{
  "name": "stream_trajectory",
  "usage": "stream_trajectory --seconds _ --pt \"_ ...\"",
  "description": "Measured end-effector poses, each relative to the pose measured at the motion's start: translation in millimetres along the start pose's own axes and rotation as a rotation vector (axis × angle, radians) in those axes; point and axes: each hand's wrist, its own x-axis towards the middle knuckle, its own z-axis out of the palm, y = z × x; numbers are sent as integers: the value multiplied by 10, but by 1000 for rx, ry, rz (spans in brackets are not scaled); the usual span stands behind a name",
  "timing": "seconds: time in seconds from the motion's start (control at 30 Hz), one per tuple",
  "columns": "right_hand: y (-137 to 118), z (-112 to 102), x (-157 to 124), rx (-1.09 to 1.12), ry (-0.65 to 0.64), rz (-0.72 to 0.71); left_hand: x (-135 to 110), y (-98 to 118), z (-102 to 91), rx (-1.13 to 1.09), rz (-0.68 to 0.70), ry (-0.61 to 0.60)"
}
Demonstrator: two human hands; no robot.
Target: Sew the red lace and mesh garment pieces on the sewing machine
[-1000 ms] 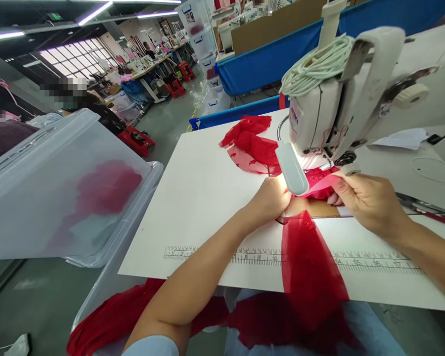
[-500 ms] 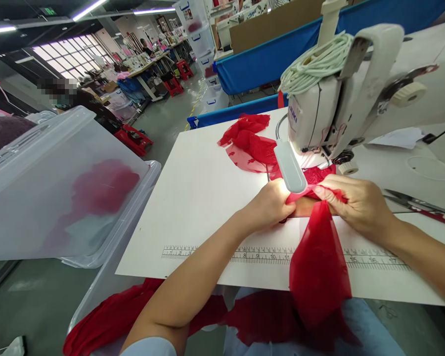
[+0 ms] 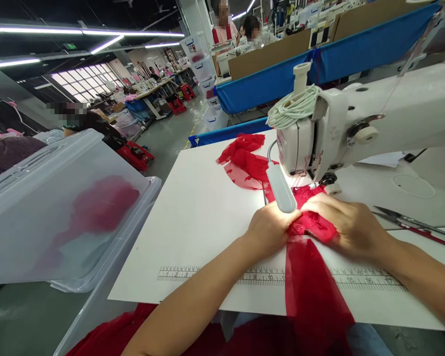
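Red sheer fabric with lace (image 3: 315,225) lies in front of the needle area of a white sewing machine (image 3: 356,118). My left hand (image 3: 269,230) is closed on its left edge, beside a pale green lamp head (image 3: 282,190) that partly covers the fingers. My right hand (image 3: 350,227) grips the bunched lace to the right, fingers curled over it. A plain sheer strip (image 3: 307,282) hangs from between my hands over the table's front edge. More red fabric (image 3: 246,160) lies heaped behind the lamp. The needle and presser foot are hard to make out.
Scissors with red handles (image 3: 411,222) lie right of my right hand. A printed ruler (image 3: 263,276) runs along the front of the white table (image 3: 193,207). A translucent bin (image 3: 59,212) stands left. Behind are blue cloth barriers (image 3: 259,81) and other people.
My right hand has shifted from pinching the fabric's edge to lying over the bunched lace. More lace shows between my hands; the hanging strip has spread flatter. The view has tilted upward.
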Motion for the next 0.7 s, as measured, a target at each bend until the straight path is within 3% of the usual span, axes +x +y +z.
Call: stream_trajectory --seconds 0.2,0.5,0.7 --pt "-50 19 3 29 58 34 19 -48 -181 -209 -6 -151" --pt "-62 -52 95 120 -24 43 31 -28 -50 -171 -68 -25" --pt "-50 -16 10 25 -15 -28 21 -86 -93 -190 -23 -98"
